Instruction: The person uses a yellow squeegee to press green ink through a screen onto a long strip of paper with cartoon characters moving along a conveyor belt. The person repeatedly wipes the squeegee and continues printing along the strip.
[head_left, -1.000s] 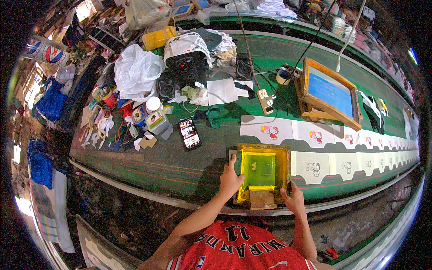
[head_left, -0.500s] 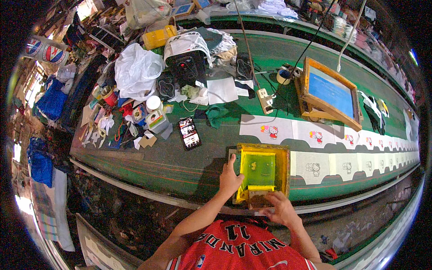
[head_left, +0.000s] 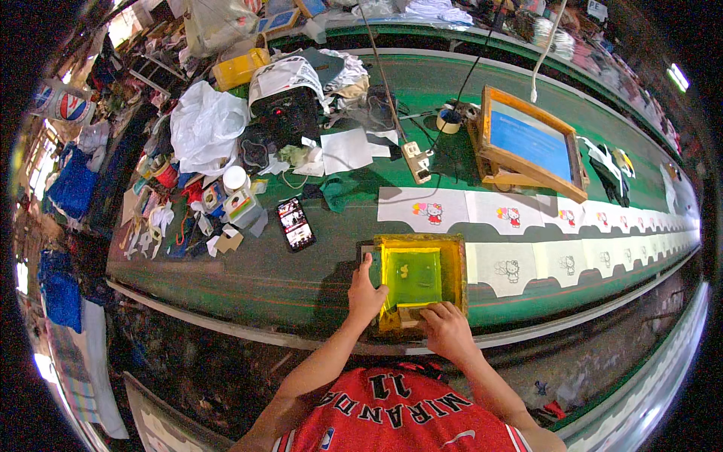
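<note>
A screen-printing frame (head_left: 459, 286) with yellow-stained wooden walls and a yellow-green mesh lies at the near edge of the green table. My left hand (head_left: 367, 295) grips its left side, with the thumb over the wall and the index finger stretched along the outside. At the near end of the mesh is a wooden squeegee (head_left: 409, 316). The fingers of my right hand (head_left: 449, 329) are closed on its right part, hiding that end. Right of the frame, a row of pale cut fabric pieces (head_left: 493, 258) carries black outline cartoon prints.
Behind runs a second row of fabric pieces (head_left: 399, 203) with coloured prints. A phone (head_left: 294, 224) lies left of the frame, near a cluttered heap with a white plastic bag (head_left: 205, 120). Farther back are a power strip (head_left: 416, 162) and a tilted blue-mesh screen (head_left: 531, 139).
My right hand has closed on the squeegee, where its fingers were looser before. The squeegee sits slightly farther into the frame. My left hand keeps its grip; the whole view has shifted.
</note>
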The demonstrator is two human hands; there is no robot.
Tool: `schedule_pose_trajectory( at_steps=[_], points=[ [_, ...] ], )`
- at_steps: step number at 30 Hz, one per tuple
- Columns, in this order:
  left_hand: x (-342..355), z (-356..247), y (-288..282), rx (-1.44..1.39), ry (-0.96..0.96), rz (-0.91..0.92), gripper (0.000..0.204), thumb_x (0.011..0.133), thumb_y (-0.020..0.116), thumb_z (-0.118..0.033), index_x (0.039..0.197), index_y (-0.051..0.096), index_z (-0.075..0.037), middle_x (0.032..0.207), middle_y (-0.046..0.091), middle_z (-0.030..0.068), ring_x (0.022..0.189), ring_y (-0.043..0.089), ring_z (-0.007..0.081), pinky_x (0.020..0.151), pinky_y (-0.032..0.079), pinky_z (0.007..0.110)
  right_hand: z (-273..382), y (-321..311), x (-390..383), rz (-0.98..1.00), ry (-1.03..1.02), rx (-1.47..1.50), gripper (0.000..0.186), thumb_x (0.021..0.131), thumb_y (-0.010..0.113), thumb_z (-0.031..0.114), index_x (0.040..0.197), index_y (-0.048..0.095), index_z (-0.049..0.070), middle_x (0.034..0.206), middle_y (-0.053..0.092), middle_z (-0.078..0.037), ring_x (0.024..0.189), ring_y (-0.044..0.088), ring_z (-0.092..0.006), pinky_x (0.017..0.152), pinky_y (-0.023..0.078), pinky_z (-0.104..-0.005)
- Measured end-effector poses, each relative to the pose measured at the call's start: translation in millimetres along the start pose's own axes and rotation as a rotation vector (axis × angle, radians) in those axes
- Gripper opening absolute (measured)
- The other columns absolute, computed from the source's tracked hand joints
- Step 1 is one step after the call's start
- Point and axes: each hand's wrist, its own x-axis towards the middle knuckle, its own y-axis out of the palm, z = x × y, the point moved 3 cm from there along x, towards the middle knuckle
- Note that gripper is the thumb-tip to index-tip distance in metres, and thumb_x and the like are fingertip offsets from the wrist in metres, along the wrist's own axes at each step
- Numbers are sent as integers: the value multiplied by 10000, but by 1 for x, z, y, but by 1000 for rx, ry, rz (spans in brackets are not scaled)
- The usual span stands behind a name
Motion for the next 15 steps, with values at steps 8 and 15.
schedule_pose_trajectory(
  at_steps=[8,15],
  points=[
    [1,5,4,39,24,-24,914,760,740,-138,1558,293,-137,1306,528,232,1218,540,431,998,461,522,-4,4,-2,-42,8,73,267,745,692,32,1009,674,3,993,691,-145,950,646,-347,853,538,-436],
    [0,1,2,36,47,-42,892,772,741,-136,1553,311,-145,1326,523,214,1224,539,428,991,467,521,-9,24,-14,-28,-53,54,399,679,682,72,1077,653,46,1049,669,-155,1021,614,-349,930,519,-445]
  ],
)
